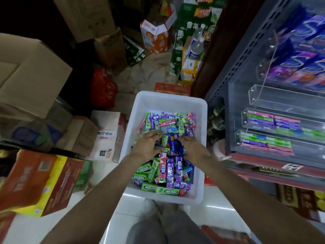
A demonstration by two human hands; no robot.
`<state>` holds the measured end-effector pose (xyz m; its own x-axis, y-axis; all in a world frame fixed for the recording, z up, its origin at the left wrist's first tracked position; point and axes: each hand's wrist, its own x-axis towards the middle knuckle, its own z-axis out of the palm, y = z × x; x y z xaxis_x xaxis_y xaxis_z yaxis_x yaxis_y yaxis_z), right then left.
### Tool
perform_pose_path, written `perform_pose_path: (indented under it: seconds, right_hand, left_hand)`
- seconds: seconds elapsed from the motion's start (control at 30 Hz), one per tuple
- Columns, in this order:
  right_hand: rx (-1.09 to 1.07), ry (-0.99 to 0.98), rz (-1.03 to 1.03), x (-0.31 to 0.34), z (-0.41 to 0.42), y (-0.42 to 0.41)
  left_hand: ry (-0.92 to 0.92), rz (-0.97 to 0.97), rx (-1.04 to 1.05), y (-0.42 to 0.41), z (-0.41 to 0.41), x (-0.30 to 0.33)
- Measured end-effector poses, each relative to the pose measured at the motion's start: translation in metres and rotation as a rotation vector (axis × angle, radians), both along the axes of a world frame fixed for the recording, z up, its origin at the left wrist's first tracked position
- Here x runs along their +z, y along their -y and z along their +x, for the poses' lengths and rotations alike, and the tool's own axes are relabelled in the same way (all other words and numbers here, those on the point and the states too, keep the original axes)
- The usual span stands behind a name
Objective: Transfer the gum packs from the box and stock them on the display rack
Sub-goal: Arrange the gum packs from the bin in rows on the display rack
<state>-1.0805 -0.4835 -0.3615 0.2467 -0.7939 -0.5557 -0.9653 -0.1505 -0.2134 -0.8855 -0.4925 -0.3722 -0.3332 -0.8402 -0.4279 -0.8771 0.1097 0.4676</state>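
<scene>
A white plastic box (168,99) stands on the floor in front of me, filled with several loose gum packs (168,169) in green, purple, blue and pink. Both my hands are down inside it on the pile. My left hand (147,145) lies over the packs with its fingers curled into them. My right hand (191,147) does the same on the other side; what each hand holds is hidden among the packs. To the right, the clear acrylic display rack (263,124) holds rows of gum packs (270,143) in its lower tiers, and an upper tier (281,97) looks bare.
Cardboard cartons (31,74) are stacked on the left, with a red bag (103,87) behind. An orange and yellow carton (38,180) lies at lower left. Drink cases and bottles (195,44) stand at the back. A grey perforated shelf panel (246,55) flanks the rack.
</scene>
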Motion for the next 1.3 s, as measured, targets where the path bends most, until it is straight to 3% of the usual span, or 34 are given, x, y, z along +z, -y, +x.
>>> perform_pose_path:
  seconds: [0.1, 0.2, 0.37, 0.57, 0.73, 0.83, 0.93, 1.03, 1.17, 1.3]
  right_hand:
    - [0.035, -0.093, -0.098, 0.0, 0.004, 0.001]
    - [-0.015, -0.038, -0.162, 0.004, -0.002, 0.005]
    - [-0.53, 0.451, -0.248, 0.027, -0.022, 0.013]
    - [-0.833, 0.7, -0.237, 0.031, -0.042, 0.015]
    - [-1.126, 0.835, -0.143, 0.021, -0.05, 0.014]
    - [-1.288, 1.031, -0.004, 0.026, -0.05, 0.015]
    - [-1.329, 1.235, 0.14, 0.039, -0.05, 0.014]
    - [-1.291, 1.333, 0.239, 0.055, -0.047, 0.014]
    - [-1.184, 1.352, 0.221, 0.08, -0.037, 0.017]
    - [-1.063, 1.27, 0.095, 0.109, -0.029, 0.02]
  left_hand:
    - [-0.013, -0.032, 0.004, 0.004, -0.001, -0.003]
    - [-0.014, -0.115, -0.012, 0.01, -0.003, -0.004]
    - [-0.052, -0.087, -0.165, 0.019, -0.025, -0.005]
    - [0.042, 0.121, -0.275, 0.03, -0.038, -0.01]
    - [-0.082, 0.144, -0.173, 0.034, -0.042, -0.007]
    - [-0.282, 0.139, -0.009, 0.034, -0.037, -0.003]
    - [-0.608, 0.146, 0.259, 0.033, -0.032, 0.012]
    - [-0.806, 0.09, 0.432, 0.036, -0.033, 0.033]
    - [-0.945, 0.048, 0.584, 0.037, -0.044, 0.072]
    - [-0.968, -0.003, 0.591, 0.037, -0.056, 0.109]
